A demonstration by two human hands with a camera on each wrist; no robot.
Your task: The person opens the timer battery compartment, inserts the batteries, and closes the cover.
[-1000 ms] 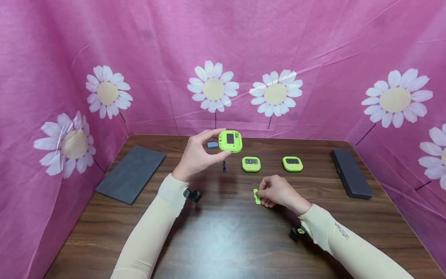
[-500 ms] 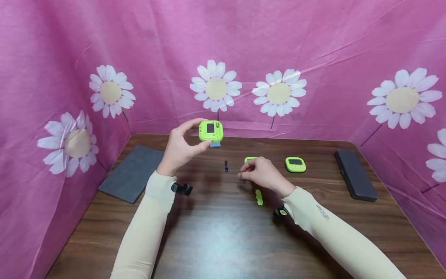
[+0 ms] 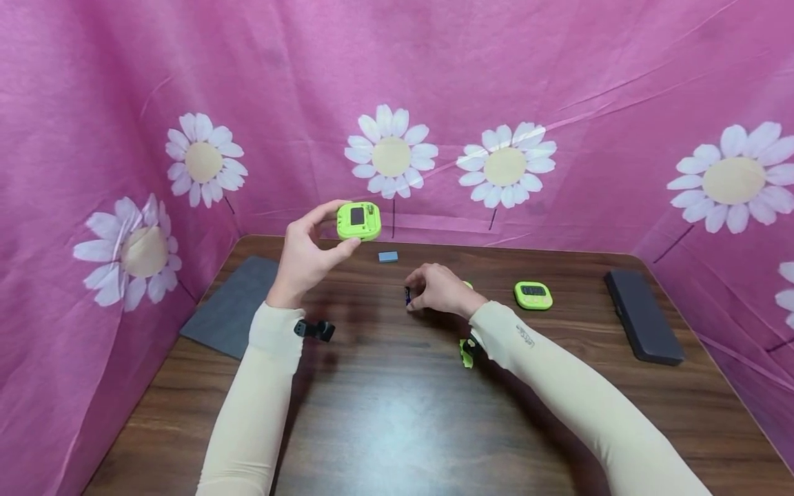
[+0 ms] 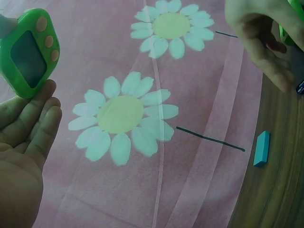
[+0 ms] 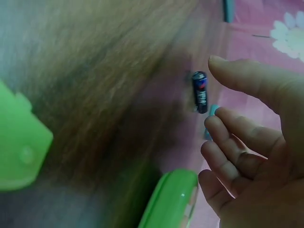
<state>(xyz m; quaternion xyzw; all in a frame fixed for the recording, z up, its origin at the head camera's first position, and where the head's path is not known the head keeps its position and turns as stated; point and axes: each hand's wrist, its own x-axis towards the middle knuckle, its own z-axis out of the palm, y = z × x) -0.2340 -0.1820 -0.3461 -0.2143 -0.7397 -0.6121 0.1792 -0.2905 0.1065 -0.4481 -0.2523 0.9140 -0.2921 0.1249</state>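
Observation:
My left hand point(image 3: 304, 251) pinches a lime-green digital timer point(image 3: 358, 221) by its edge, raised above the table. Its back faces the head camera, with a recessed compartment showing; the left wrist view shows its screen and buttons. Over the table, my right hand point(image 3: 437, 289) is at a small dark blue battery point(image 3: 407, 296). In the right wrist view, thumb and fingers are spread apart and the battery point(image 5: 200, 92) lies on the wood beyond them, not gripped. A lime-green battery cover point(image 3: 465, 354) lies beneath the right wrist, partly hidden.
Another green timer point(image 3: 533, 295) lies to the right; a further timer point(image 5: 168, 202) is mostly hidden behind my right hand in the head view. A blue block point(image 3: 388, 257) lies at the back, a grey mat point(image 3: 232, 310) at left, a dark case point(image 3: 644, 317) at right.
My right hand has let go of the green cover, leaving it on the table, and moved forward and left to the battery. My left hand has carried its timer left and up.

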